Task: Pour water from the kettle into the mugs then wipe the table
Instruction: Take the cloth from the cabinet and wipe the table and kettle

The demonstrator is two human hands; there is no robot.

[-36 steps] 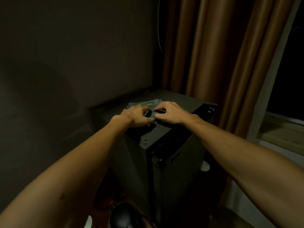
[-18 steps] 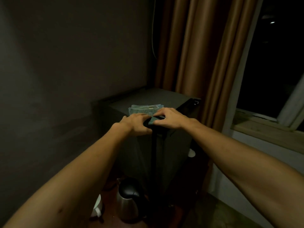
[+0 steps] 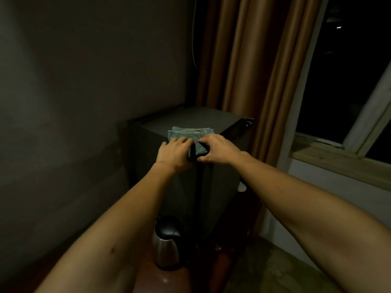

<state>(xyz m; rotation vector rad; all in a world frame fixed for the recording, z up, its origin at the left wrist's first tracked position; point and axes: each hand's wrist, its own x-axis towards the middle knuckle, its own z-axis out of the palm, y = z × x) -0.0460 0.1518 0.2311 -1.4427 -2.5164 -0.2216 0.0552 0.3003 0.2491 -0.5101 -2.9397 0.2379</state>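
Both hands grip the blue cloth [image 3: 190, 135]: left hand [image 3: 174, 154] at its 7 o'clock, right hand [image 3: 218, 150] at 5.

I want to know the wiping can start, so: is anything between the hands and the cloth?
Nothing visible. The left hand and right hand already rest on the teal cloth atop the dark cabinet. The kettle stands far below.

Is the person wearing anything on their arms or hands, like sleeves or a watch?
No. Both arms are bare all the way up as far as the picture shows, with no sleeves. The left hand and right hand have no gloves, and no watch, bracelet or ring shows in the dim light.
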